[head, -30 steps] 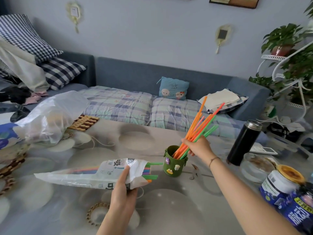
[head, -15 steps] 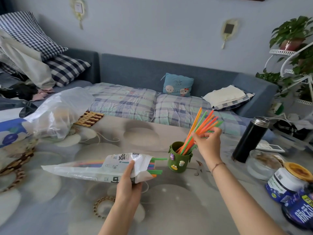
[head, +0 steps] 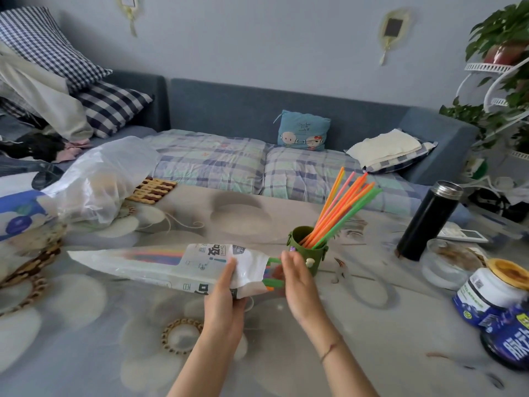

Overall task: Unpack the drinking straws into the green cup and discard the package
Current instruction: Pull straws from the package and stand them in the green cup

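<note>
The green cup (head: pixel 310 255) stands mid-table with several orange, pink and green straws (head: pixel 342 209) leaning right out of it. My left hand (head: pixel 224 299) grips the white printed straw package (head: pixel 171 265) near its open right end, holding it level above the table. Green and orange straw tips (head: pixel 272 282) stick out of that opening. My right hand (head: pixel 297 282) sits right at those tips, in front of the cup, fingers curled around them; the view is blurred there.
A black flask (head: pixel 428 220) stands right of the cup, with a glass dish (head: pixel 449 262) and blue-labelled jars (head: pixel 495 293) nearer the right edge. A clear plastic bag (head: pixel 100 181) and wooden trivet (head: pixel 153 190) lie at back left. A sofa runs behind the table.
My right hand let go of the straws in the cup and came down left to the package's open end. The straws now stand in the cup on their own.
</note>
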A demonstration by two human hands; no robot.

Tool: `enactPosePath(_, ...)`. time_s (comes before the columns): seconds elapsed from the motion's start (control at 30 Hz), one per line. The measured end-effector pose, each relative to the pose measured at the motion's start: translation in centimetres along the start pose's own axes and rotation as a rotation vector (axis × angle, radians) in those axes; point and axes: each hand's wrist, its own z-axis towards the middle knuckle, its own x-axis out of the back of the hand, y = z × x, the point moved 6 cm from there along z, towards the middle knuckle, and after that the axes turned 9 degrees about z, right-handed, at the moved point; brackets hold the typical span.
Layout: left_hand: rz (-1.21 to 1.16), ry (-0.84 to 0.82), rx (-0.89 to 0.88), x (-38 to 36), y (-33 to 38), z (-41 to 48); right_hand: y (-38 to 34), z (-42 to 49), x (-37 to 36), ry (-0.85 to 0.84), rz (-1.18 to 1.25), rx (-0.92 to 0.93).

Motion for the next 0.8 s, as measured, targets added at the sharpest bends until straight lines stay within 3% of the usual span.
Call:
enactPosePath(0.27, 0.029, -0.008, -0.022, 0.1, 0.2, 0.1, 1.0, -1.1, -1.1, -0.009, 0.163, 0.048)
enactPosePath(0.4, -0.002, -0.003, -0.023, -0.1, 0.5, -0.1, 0.4, -1.0, -0.2, -0.005, 0.114, 0.113)
enactPosePath(0.53, -0.107, 0.008, -0.07, 0.7, 1.7, 0.9, -0.7, -0.6, 3.1, 0.228, 0.169, 0.162)
enactPosePath(0.63, -0.124, 0.016, -0.069, 0.8, 1.8, 1.0, -0.7, -0.6, 4.4, 0.353, 0.338, 0.046)
enactPosePath(0.8, -0.098, 0.032, -0.014, 0.1, 0.7, 0.2, 0.5, -1.4, 0.6, 0.114, 0.375, -0.179)
